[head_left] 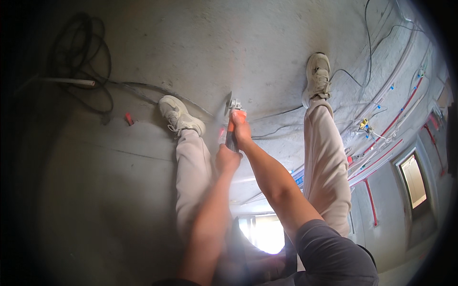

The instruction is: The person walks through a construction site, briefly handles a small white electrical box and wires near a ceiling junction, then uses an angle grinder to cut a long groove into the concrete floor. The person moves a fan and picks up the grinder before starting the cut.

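Note:
My right hand (242, 128) is wrapped round the orange front of an angle grinder (231, 126), close behind its metal head. Lower on the same tool, my left hand (227, 159) closes round the dark rear part of the body. A thin disc (228, 102) stands edge-on at the grinder's far end, pointing away from me over the grey concrete floor (205, 52). Whether the disc touches the concrete, I cannot tell. Pale haze hangs just left of the tool, blurring that side. The tool is between my two feet.
My left shoe (179, 116) and right shoe (318, 76) stand apart. A dark cable coil (78, 59) lies far left by a pale pipe (71, 82); black cable (281, 113) crosses between my feet. Red conduit (405, 102) and a yellow fitting (364, 123) are at right.

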`<state>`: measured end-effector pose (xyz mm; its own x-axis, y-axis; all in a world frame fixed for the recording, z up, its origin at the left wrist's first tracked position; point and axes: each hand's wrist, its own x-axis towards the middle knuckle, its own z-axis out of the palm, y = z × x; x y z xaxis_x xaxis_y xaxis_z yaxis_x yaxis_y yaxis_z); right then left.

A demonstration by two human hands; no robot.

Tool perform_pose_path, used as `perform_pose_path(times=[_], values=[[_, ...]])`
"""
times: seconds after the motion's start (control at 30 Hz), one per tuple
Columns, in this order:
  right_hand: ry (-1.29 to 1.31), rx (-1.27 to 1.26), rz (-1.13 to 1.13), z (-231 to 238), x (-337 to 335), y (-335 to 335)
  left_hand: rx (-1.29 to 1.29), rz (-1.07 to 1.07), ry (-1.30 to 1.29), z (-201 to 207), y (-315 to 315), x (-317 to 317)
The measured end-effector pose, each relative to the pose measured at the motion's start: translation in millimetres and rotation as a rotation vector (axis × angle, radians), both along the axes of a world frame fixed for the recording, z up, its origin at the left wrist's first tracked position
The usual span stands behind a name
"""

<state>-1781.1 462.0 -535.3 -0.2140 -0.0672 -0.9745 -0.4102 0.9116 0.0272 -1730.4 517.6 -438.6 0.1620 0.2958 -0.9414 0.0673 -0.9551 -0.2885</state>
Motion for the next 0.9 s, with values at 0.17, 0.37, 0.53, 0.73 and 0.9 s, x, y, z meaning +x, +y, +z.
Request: perform_pose_path(times=[0.17,0.37,0.53,0.73,0.9], values=[[-0.006,0.008,0.045,-4,1,-9,0.013,-0.023,-0.014,3,-16,5],[-0.015,0.01,0.089,-16,-6,-7,-0.022,0.0,-0.037,6,-22,8],[-0.029,0.003,0.037,-16,-2,-14,-0.017,-0.003,-0.037,4,-27,10],[-0.064,-0.006,-0.008,-11,3,-14,0.008,0.006,-0.016,3,-26,14],[-0.003,0.02,-0.026,-11,3,-10,0.015,-0.03,-0.017,3,-21,15]])
